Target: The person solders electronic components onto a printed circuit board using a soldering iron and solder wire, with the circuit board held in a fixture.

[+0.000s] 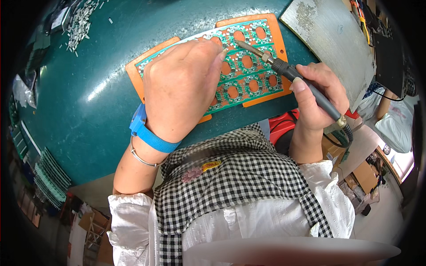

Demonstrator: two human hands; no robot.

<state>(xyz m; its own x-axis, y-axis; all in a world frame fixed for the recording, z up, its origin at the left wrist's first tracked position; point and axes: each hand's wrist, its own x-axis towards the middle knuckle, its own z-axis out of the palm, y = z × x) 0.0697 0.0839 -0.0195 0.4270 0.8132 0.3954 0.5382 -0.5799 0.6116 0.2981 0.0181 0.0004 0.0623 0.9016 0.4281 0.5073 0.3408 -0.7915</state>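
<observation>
A green circuit board panel with rows of ring-shaped sections and oval openings lies on an orange fixture plate. My right hand grips the dark handle of a soldering iron, its metal tip pointing left at the upper row of rings. Over the panel's left half is my left hand, with its fingers bent and pressed together close to the iron's tip. What those fingers pinch, if anything, is hidden behind the hand. A blue strap and a thin bangle go round my left wrist.
The green tabletop carries a scatter of small pale pieces at the far left. A worn grey board lies at the right. Stacked green panels stand at lower left. Another person's arm shows at far right.
</observation>
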